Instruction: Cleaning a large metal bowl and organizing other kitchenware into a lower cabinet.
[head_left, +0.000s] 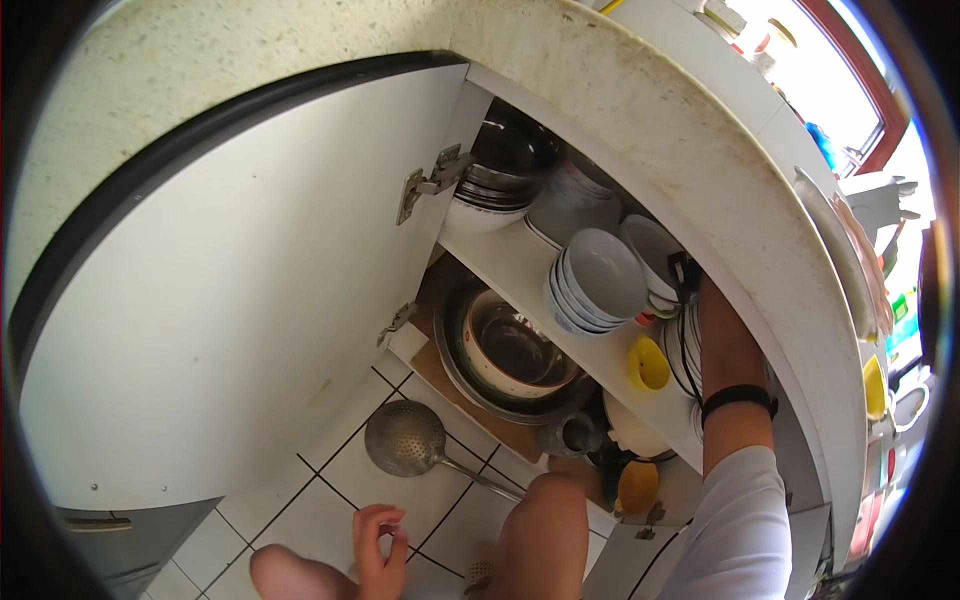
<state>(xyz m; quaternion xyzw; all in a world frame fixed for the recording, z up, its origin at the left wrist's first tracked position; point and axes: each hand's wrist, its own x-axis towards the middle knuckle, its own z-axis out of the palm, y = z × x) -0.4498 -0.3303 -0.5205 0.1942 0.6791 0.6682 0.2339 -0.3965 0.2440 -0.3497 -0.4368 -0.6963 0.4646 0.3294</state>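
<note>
My right hand (726, 330) reaches deep into the open cupboard, past a stack of white plates (681, 352). Its fingers are hidden under the countertop edge, so whether it holds anything is out of sight. A black band (739, 399) circles that wrist, and a thin black cable with a dark plug-like piece (681, 271) hangs beside it. Left of the plates, stacked pale bowls (600, 277) lie tilted on the shelf (517, 277), with a yellow cup (648, 363) near the shelf's front. My left hand (380, 551) is loosely curled above my knees, holding nothing, thumb and fingers apart.
A white cupboard door (225, 285) stands swung out at left, below the speckled countertop (750, 225). Nested basins (517, 345), a glass jar (574, 435) and an orange-yellow cup (637, 486) occupy the lower level. A metal skimmer (405, 439) lies on the tiled floor (300, 510).
</note>
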